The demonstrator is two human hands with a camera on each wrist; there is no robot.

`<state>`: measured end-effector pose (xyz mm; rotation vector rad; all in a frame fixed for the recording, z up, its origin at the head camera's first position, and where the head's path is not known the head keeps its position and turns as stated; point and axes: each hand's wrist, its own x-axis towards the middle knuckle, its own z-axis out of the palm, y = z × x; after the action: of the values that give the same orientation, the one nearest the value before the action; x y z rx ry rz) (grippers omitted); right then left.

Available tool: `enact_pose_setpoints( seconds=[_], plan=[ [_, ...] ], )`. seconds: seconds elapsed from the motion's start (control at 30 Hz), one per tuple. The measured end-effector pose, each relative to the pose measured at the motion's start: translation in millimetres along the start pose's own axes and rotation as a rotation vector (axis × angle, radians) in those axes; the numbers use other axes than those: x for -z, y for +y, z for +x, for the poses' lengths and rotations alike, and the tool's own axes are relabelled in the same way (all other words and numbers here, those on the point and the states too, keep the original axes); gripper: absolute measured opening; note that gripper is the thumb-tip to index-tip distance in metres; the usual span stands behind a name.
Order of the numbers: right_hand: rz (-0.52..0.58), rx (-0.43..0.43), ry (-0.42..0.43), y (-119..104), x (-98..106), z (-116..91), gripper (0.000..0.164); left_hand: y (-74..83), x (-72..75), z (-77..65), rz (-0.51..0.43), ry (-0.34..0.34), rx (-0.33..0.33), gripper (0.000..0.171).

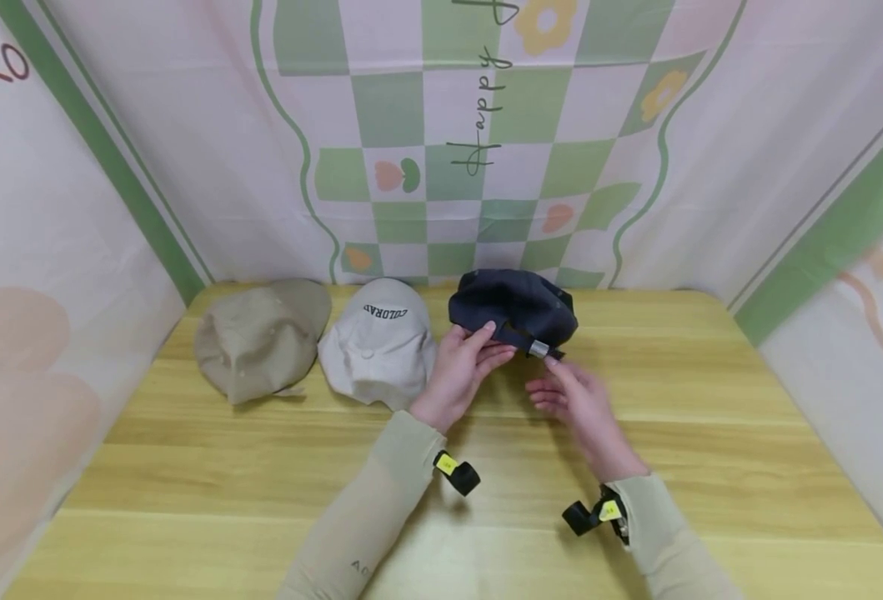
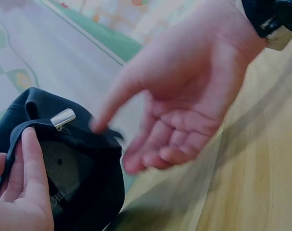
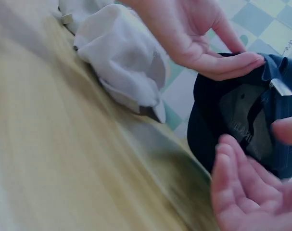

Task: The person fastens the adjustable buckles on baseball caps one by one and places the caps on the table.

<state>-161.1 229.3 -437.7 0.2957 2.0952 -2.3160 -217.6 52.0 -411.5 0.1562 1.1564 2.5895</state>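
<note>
A navy cap [image 1: 512,304] is held up near the back of the table, its dark inside facing the wrist cameras. My left hand [image 1: 462,367] pinches the cap's band, thumb outside and fingers inside the rim. A silver buckle [image 2: 63,118] sits on the cap's back strap [image 1: 516,337]. By the strap's loose end is my right hand [image 1: 572,400], its thumb tip right at the strap and its fingers loosely bent with nothing between them. In the right wrist view the right hand's fingers [image 3: 237,173] appear in front of the cap's opening.
A light grey cap [image 1: 377,350] with dark lettering lies just left of the left hand. Farther left lies a khaki cap [image 1: 257,342]. Behind the wooden table [image 1: 261,475] hangs a patterned curtain [image 1: 456,117], with more cloth on both sides.
</note>
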Motion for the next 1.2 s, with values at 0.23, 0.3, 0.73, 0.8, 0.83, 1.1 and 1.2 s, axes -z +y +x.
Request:
enact_pose_setpoints(
  seconds=[0.23, 0.3, 0.73, 0.8, 0.83, 1.1, 1.2],
  plan=[
    [-0.083, 0.038, -0.205, 10, -13, 4, 0.044, 0.5, -1.2, -0.3, -0.016, 0.01, 0.009, 0.01],
    [-0.057, 0.066, -0.196, 10, -18, 6, 0.043, 1.3, -0.7, 0.1, -0.012, 0.013, 0.011, 0.01],
    [0.443, 0.234, -0.259, 3, -19, 13, 0.02, 2.5, 6.6, -0.5, 0.025, 0.017, -0.028, 0.012],
    [0.5, 0.236, -0.272, 3, -19, 14, 0.019, 1.1, 7.1, 0.3, 0.032, 0.016, -0.04, 0.013],
    [0.52, 0.237, -0.278, 2, -19, 14, 0.019, 0.4, 7.3, 0.8, 0.034, 0.017, -0.043, 0.013],
    [0.625, 0.202, -0.27, 0, -20, 21, 0.018, -3.7, 8.2, 4.0, 0.054, 0.021, -0.045, 0.012],
    [0.645, 0.188, -0.263, -1, -19, 23, 0.017, -4.0, 8.4, 4.7, 0.062, 0.02, -0.048, 0.014]
  ],
)
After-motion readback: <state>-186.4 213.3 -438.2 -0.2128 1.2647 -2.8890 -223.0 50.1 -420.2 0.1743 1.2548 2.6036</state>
